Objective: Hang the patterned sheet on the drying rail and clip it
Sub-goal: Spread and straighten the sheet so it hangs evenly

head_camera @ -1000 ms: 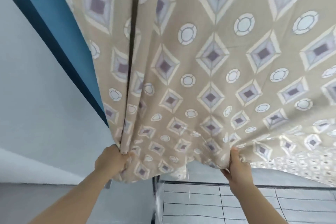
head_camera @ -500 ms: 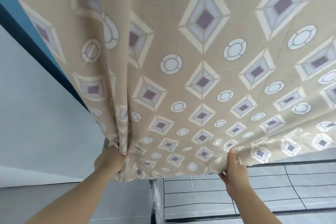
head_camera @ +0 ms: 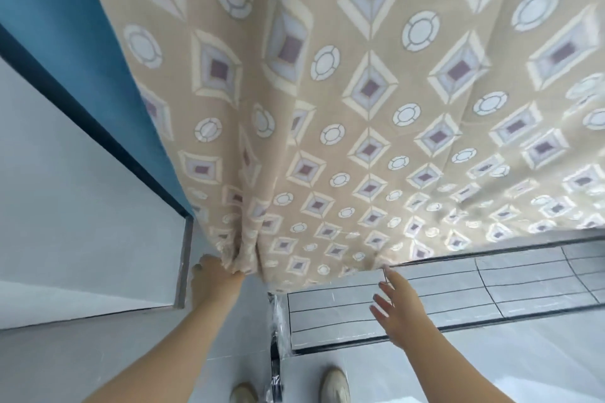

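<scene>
Overhead, filling upper view: patterned sheet [head_camera: 360,141], draped. Left hand [head_camera: 214,278] grips its bunched hem, lower left. Right hand [head_camera: 397,307] fingers spread, holding nothing, just under hem edge. 2 shoes [head_camera: 334,384] below.

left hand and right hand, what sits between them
Head view: the bottom edge of the patterned sheet hangs between the left hand, gripping a bunched fold, and the open right hand; grey tiles show beneath.

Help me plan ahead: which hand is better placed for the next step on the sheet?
Probably the right. The right hand is open, fingers spread, just under the sheet; the left hand grips its bunched edge.
</scene>
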`<action>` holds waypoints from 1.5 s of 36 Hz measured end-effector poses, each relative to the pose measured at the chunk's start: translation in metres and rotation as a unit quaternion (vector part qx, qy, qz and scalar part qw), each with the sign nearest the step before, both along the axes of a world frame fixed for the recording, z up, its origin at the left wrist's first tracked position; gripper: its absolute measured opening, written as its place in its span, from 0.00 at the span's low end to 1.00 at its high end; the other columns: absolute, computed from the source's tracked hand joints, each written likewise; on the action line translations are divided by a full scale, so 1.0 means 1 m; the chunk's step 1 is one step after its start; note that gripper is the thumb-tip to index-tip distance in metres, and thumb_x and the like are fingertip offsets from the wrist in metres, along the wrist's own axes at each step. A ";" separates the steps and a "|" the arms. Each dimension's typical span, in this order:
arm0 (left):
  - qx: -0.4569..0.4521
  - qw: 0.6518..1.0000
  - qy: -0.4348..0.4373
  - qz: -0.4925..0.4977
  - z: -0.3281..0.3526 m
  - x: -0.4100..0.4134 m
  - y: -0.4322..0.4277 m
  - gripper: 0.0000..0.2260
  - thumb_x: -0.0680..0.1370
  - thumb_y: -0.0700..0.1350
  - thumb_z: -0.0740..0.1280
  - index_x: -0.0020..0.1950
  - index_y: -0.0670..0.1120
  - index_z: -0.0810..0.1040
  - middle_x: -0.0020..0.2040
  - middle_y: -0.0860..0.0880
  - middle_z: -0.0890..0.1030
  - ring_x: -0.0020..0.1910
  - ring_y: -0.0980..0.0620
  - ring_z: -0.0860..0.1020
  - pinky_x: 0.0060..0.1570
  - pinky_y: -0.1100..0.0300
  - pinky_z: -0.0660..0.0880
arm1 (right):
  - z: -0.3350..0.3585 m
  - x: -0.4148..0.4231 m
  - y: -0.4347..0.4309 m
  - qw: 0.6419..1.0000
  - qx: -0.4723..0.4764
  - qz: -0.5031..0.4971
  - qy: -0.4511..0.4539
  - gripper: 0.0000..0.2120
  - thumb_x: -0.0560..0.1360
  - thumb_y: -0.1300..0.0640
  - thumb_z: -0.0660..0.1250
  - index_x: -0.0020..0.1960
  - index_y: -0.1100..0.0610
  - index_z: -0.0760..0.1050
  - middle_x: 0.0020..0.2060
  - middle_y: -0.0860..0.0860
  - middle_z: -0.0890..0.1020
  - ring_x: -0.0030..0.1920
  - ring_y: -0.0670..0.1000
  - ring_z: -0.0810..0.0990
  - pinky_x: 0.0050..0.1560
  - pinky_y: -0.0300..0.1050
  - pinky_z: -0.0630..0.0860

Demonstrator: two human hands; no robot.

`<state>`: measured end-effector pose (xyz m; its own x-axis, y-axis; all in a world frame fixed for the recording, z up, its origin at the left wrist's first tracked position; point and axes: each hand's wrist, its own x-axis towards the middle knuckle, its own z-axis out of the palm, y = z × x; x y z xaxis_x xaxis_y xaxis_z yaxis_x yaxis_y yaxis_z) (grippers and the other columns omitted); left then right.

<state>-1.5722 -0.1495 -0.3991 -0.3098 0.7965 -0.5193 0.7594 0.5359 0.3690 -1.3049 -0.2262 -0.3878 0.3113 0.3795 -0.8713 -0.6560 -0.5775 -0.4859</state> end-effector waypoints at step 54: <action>-0.115 0.865 -0.427 0.235 0.122 0.489 0.041 0.09 0.79 0.39 0.58 0.40 0.47 0.71 0.36 0.48 0.75 0.34 0.52 0.74 0.36 0.61 0.68 | 0.118 0.415 0.067 0.995 0.087 -0.050 -0.003 0.06 0.80 0.57 0.57 0.54 0.56 0.70 0.50 0.53 0.78 0.45 0.54 0.79 0.48 0.46 0.72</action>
